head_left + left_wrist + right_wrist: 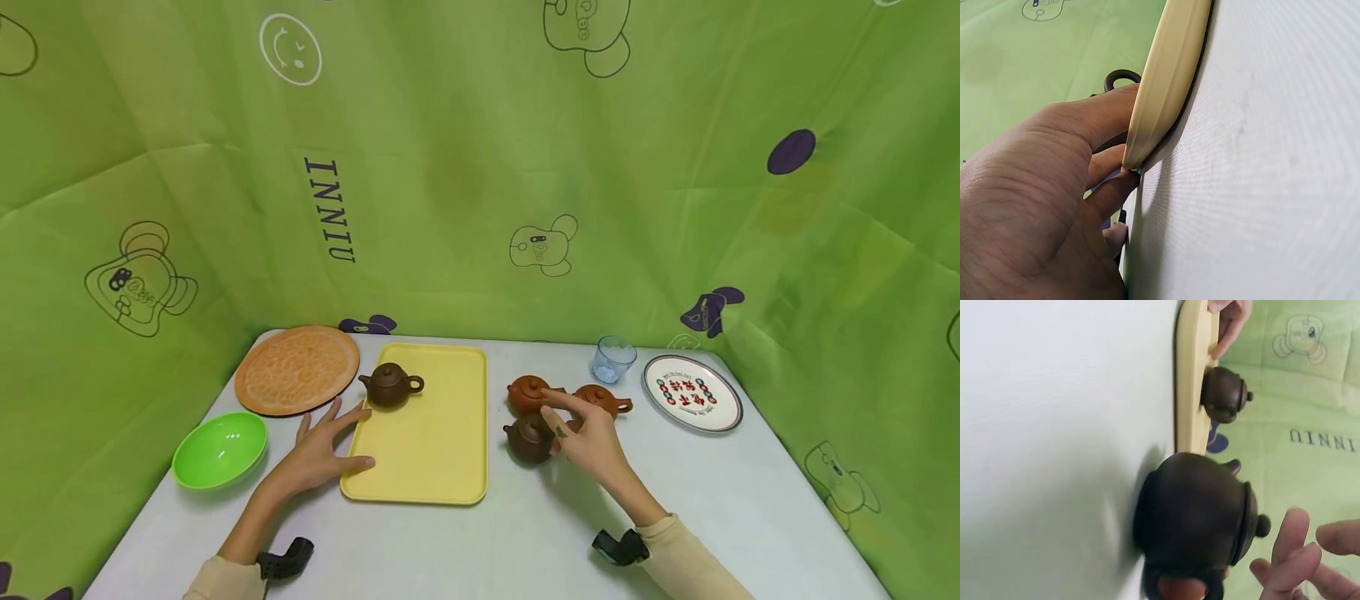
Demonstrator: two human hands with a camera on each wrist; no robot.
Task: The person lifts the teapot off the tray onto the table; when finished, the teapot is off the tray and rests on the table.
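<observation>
A yellow tray [427,433] lies on the table with a dark brown teapot [388,387] near its left edge. My left hand [318,454] spreads over that edge, thumb and index finger reaching over the rim, other fingers outside. Right of the tray stand a second dark brown teapot [1191,512] and two reddish-brown teapots, one behind it [527,393] and one farther right [592,398]. My right hand [591,437] hovers among them, partly hiding them in the head view. In the right wrist view its fingers [1294,565] are slightly bent, holding nothing, beside the dark teapot's lid knob.
A green bowl [217,454] and a round orange-brown mat [296,371] are on the left. At the back right stand a blue glass [613,362] and a white plate [723,404] with red decoration. Green cloth [450,208] hangs behind the white table [540,550].
</observation>
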